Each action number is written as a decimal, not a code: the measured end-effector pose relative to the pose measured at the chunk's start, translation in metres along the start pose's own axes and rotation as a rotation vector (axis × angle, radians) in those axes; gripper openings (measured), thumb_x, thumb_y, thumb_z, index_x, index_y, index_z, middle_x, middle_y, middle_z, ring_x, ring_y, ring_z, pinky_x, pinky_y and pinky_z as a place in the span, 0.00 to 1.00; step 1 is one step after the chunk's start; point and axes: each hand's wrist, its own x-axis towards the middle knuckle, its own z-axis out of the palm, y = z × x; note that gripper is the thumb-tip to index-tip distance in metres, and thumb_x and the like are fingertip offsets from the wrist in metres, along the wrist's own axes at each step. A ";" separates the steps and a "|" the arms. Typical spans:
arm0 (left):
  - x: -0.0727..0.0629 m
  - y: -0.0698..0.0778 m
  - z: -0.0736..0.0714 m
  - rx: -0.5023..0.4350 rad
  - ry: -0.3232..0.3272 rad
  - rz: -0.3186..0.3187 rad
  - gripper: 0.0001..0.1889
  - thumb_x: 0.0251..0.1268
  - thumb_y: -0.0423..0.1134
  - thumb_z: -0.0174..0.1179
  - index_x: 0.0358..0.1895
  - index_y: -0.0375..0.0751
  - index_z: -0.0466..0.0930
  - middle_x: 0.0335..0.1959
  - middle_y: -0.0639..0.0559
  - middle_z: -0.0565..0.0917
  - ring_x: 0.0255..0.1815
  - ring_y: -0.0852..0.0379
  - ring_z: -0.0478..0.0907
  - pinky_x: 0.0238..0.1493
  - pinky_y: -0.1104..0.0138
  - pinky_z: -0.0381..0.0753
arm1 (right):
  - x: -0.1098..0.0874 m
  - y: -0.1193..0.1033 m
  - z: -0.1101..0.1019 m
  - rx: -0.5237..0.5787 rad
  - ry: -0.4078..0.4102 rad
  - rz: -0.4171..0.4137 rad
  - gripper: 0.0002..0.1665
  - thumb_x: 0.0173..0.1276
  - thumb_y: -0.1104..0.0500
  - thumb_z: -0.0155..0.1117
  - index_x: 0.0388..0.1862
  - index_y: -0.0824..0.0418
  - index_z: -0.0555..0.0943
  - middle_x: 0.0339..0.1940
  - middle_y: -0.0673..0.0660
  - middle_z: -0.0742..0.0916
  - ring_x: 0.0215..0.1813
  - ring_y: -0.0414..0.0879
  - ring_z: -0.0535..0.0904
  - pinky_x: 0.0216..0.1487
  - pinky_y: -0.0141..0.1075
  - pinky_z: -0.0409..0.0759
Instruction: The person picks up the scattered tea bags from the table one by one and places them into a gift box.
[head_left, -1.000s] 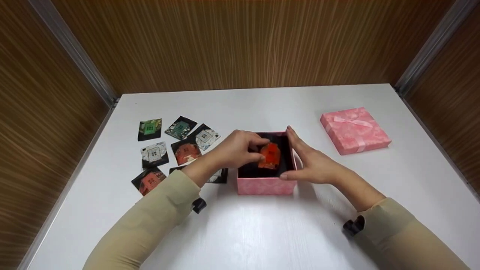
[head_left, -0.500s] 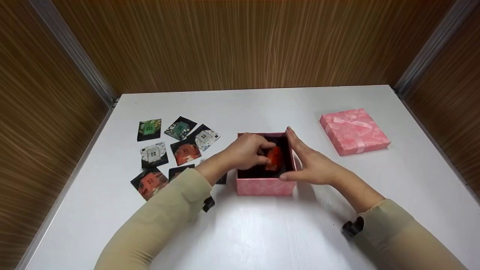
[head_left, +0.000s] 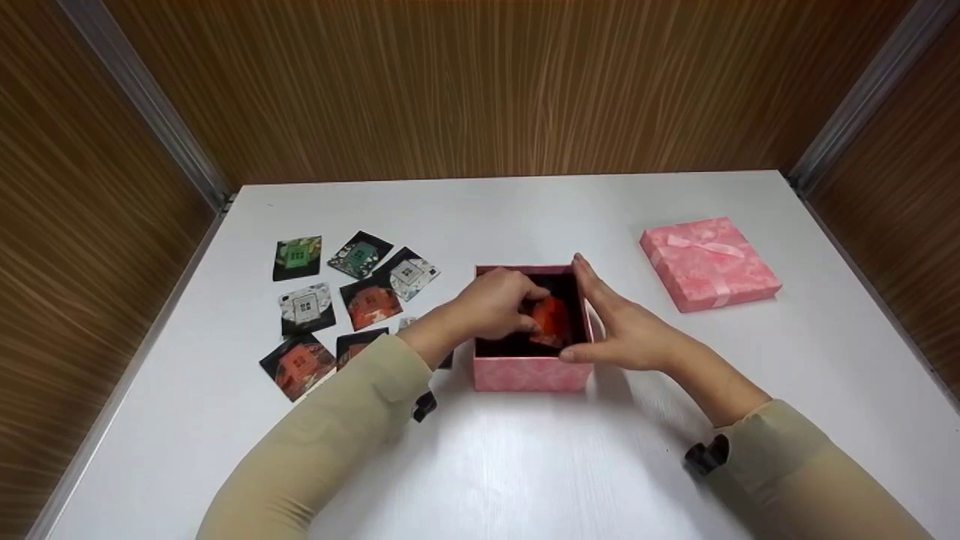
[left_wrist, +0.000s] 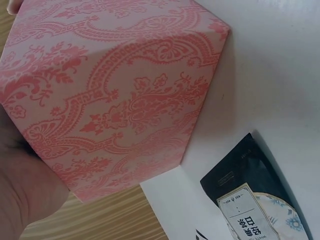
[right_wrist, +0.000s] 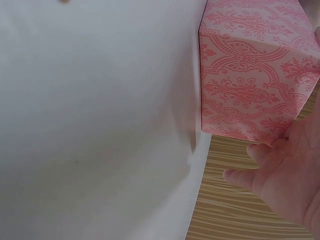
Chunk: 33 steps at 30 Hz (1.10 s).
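Observation:
My left hand (head_left: 495,304) reaches into the open pink box (head_left: 529,373). Its thumb and fingertips pinch the left edge of an orange-red tea packet (head_left: 553,321), which tilts against the dark inside. Along the box's right side lies my right hand (head_left: 634,330), index finger straight toward the back corner and thumb on the front rim. In the right wrist view, this hand (right_wrist: 292,172) has its other fingers extended beside the patterned box wall (right_wrist: 250,85). The left wrist view shows the box's outer wall (left_wrist: 125,100); the left fingertips are hidden there.
Several flat tea packets (head_left: 306,307) lie spread to the left of the box, some overlapping. One dark-and-white packet (left_wrist: 250,205) lies close to the box. The pink lid (head_left: 709,262) with a ribbon bow sits at the back right. Wooden panels (head_left: 495,90) border the white table.
My left hand has moved slightly right and lower into the box with the orange-red tea packet, which has sunk deeper and changed its tilt. The right hand has stayed at the box's side.

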 end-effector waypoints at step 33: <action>-0.009 0.011 -0.026 0.083 -0.062 -0.051 0.29 0.71 0.45 0.73 0.72 0.46 0.81 0.63 0.49 0.86 0.64 0.48 0.82 0.69 0.54 0.76 | -0.001 0.000 0.000 0.012 -0.002 0.016 0.76 0.65 0.35 0.77 0.90 0.51 0.33 0.90 0.56 0.42 0.87 0.59 0.49 0.81 0.61 0.56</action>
